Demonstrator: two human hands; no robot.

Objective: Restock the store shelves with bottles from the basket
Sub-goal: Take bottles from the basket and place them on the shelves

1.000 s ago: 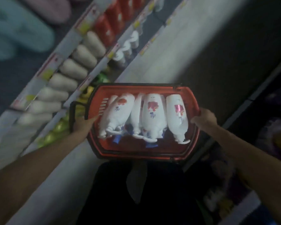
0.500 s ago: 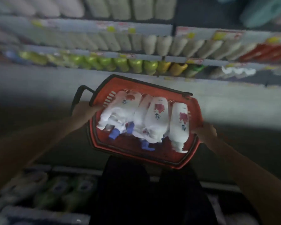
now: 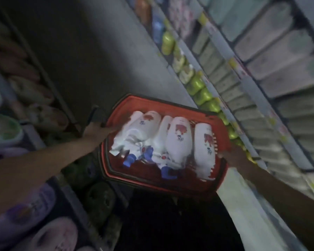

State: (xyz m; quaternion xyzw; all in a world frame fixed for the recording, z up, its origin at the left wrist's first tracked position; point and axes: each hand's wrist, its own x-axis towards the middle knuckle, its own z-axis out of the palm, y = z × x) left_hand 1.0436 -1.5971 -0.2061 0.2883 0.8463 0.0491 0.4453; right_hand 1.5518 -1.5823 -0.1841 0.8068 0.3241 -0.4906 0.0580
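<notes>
I carry a red plastic basket (image 3: 145,180) in front of my body. Several white bottles (image 3: 179,138) with red labels and blue caps lie side by side in it. My left hand (image 3: 96,131) grips the basket's left rim beside its black handle (image 3: 96,113). On the opposite side, my right hand (image 3: 232,154) grips the right rim. The picture is dim and blurred by motion.
Store shelves (image 3: 243,73) run along the right, stocked with rows of white bottles and green bottles (image 3: 203,95). Another rack (image 3: 31,98) with packaged goods and slippers stands at the left. A dark aisle floor (image 3: 91,51) lies between them.
The view has swung round: the shelves that lay across the top half a second ago now run down the right side. Both hands keep hold of the basket.
</notes>
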